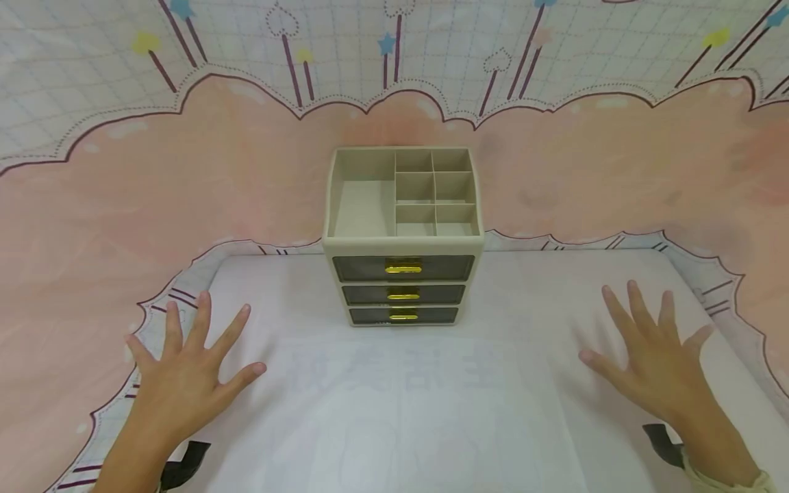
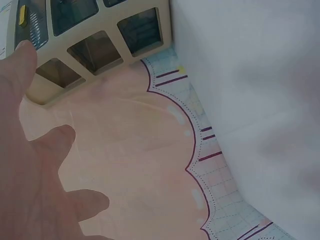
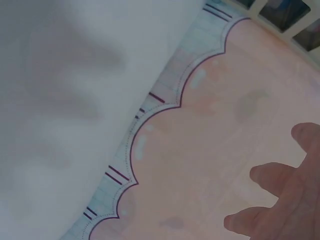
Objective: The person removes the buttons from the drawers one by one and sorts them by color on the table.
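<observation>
A beige desktop organiser (image 1: 402, 236) stands in the middle of the cloth-covered table, with an open top tray split into several compartments and three grey drawers with gold handles (image 1: 403, 266). All drawers look closed. My left hand (image 1: 188, 370) lies flat on the cloth to the organiser's lower left, fingers spread, holding nothing. My right hand (image 1: 653, 356) lies flat to the lower right, also spread and empty. The left wrist view shows the organiser (image 2: 95, 45) beyond my left hand's fingers (image 2: 37, 165). In the right wrist view my right hand's fingers (image 3: 280, 200) hover over the cloth.
A pink and white patterned cloth (image 1: 185, 171) covers the table and rises behind the organiser. A pale white panel of the cloth (image 1: 401, 397) lies between my hands. Dark wrist straps (image 1: 185, 462) show at the bottom edge.
</observation>
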`<state>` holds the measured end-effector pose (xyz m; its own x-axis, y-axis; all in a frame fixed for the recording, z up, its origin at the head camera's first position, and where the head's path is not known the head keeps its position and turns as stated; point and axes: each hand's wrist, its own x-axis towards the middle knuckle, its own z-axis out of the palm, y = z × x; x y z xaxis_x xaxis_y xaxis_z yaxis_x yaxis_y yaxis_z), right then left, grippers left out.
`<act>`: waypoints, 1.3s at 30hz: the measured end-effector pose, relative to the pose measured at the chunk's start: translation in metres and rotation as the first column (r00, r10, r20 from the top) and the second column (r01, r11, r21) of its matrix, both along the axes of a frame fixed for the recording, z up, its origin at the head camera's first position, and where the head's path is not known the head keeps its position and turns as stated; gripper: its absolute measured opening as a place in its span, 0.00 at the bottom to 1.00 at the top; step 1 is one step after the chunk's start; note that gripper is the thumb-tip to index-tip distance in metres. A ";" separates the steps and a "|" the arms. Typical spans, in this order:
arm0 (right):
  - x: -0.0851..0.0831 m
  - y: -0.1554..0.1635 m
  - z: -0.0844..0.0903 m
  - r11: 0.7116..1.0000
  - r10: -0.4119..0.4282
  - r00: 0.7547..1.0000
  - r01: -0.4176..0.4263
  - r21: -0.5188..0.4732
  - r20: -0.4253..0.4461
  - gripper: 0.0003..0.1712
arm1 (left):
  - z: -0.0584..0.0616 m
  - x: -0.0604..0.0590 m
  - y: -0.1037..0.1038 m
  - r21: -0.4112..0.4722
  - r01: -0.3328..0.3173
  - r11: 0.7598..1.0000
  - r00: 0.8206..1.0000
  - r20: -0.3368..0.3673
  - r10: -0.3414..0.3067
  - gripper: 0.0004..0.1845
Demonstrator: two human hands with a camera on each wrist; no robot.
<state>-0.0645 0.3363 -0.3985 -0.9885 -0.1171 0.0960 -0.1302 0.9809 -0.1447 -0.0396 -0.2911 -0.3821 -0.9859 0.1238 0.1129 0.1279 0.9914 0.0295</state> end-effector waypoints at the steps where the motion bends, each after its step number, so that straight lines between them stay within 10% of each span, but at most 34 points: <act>1: 0.000 0.000 -0.001 1.000 0.001 1.000 -0.001 0.001 -0.001 0.62 | 0.000 0.000 0.000 0.001 -0.001 1.000 1.000 0.000 0.001 0.49; 8: 0.000 -0.002 -0.004 1.000 0.011 1.000 -0.011 -0.009 -0.007 0.62 | -0.002 0.002 -0.001 0.014 -0.009 1.000 1.000 -0.004 0.009 0.49; 15: 0.004 -0.012 -0.001 0.993 0.068 0.996 -0.073 -0.089 -0.049 0.60 | -0.002 0.005 0.009 0.232 0.093 0.968 0.990 -0.125 -0.065 0.39; 27: -0.006 -0.075 0.011 0.960 0.174 0.977 -0.196 -0.201 -0.123 0.58 | 0.012 -0.019 0.051 0.551 0.184 0.814 0.976 -0.199 -0.086 0.32; 33: -0.017 -0.105 0.014 0.901 0.271 0.928 -0.339 -0.273 -0.257 0.59 | 0.018 -0.037 0.074 0.629 0.237 0.740 0.965 -0.243 -0.102 0.29; 39: -0.027 -0.135 0.021 0.797 0.371 0.858 -0.491 -0.352 -0.356 0.54 | 0.019 -0.053 0.093 0.770 0.258 0.583 0.965 -0.233 -0.119 0.28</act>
<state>-0.0911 0.2014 -0.3774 -0.7758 -0.4142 0.4760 -0.6150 0.6649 -0.4238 -0.0925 -0.1978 -0.3631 -0.9144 0.0990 0.3925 0.3808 0.5390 0.7513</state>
